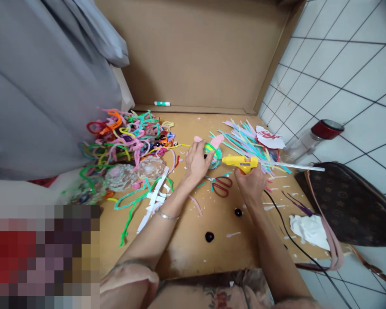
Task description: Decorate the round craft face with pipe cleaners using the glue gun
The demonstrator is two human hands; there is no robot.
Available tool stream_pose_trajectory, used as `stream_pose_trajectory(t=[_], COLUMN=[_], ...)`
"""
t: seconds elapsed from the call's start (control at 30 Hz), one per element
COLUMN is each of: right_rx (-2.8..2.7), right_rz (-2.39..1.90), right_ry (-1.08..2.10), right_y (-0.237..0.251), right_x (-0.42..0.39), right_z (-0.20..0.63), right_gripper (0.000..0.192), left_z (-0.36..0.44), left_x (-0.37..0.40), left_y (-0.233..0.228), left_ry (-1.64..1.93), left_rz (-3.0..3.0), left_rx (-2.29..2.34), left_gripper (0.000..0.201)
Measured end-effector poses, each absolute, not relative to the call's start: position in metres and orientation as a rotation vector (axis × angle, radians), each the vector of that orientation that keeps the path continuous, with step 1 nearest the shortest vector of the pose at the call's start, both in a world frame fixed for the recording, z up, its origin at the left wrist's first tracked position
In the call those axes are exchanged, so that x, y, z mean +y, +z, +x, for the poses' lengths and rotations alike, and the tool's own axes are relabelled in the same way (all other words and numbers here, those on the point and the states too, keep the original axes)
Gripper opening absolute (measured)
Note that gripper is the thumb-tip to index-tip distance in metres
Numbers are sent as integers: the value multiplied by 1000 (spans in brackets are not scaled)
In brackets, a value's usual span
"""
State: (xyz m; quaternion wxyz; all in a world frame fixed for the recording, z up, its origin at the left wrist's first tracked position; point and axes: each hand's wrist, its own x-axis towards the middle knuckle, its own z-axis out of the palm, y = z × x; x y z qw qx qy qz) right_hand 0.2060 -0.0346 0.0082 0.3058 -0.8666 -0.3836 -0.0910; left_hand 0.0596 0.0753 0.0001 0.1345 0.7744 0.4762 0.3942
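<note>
My right hand (251,183) is wrapped round the handle of a yellow glue gun (241,162), its nozzle pointing left and a long clear glue stick (304,166) poking out of its back. My left hand (197,161) grips a small round craft piece (216,159) wound in green, yellow and turquoise, with pink ear-like flaps (217,140) on top. The nozzle is close to the right side of this piece; whether they touch I cannot tell. Just below lie red-handled scissors (222,187), their blades partly covered by turquoise scraps. Two black round pieces (209,237) rest on the table nearer to me.
Tangled pipe cleaners (138,137) heap up at the left, beside clear plastic balls (120,177). Straight pipe cleaners (244,139) lie at the back right. A glue stick tube (162,103), white tissue (309,231), brown handbag (350,201) and red-lidded bottle (312,139) surround the workspace. A black cord (287,231) trails right.
</note>
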Motion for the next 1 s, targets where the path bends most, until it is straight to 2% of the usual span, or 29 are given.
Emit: stream_pose_trajectory(t=[1.0], right_rx=[-988], right_rz=[-2259], right_ry=[-235], right_y=[0], right_x=[-30], right_z=[210], right_gripper=[42], left_z=[59], left_x=[79], left_y=[-5], left_ry=[1164], left_rz=[2218], left_rx=[1391], left_gripper=[45])
